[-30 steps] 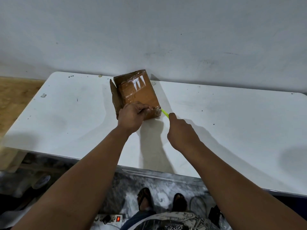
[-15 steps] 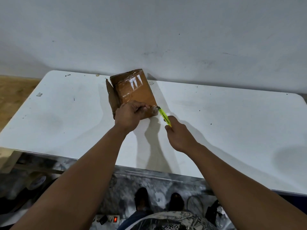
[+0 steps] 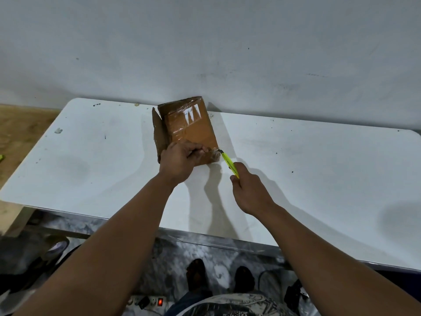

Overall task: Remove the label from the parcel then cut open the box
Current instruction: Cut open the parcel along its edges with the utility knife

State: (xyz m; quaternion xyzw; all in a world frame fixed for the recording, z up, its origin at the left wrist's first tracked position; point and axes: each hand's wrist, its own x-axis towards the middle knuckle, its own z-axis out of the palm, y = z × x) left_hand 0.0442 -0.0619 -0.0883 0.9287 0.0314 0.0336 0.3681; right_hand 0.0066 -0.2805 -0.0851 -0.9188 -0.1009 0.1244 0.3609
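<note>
A brown cardboard box (image 3: pixel 190 126) wrapped in shiny clear tape stands on the white table (image 3: pixel 319 169) near the wall. A loose flap sticks out on its left side. My left hand (image 3: pixel 180 159) presses on the box's near edge, fingers curled over it. My right hand (image 3: pixel 249 190) grips a yellow-green utility knife (image 3: pixel 229 164). The knife's tip touches the box's near right corner. No label shows on the visible faces.
The wall rises right behind the box. A wooden surface (image 3: pixel 16 128) lies left of the table. Below the table's near edge are my feet in dark sandals (image 3: pixel 198 274) and a power strip with a red switch (image 3: pixel 151 301).
My right hand has drawn back towards me, so more of the knife shows between hand and box. The blade tip stays at the box's near right corner. My left hand holds its grip.
</note>
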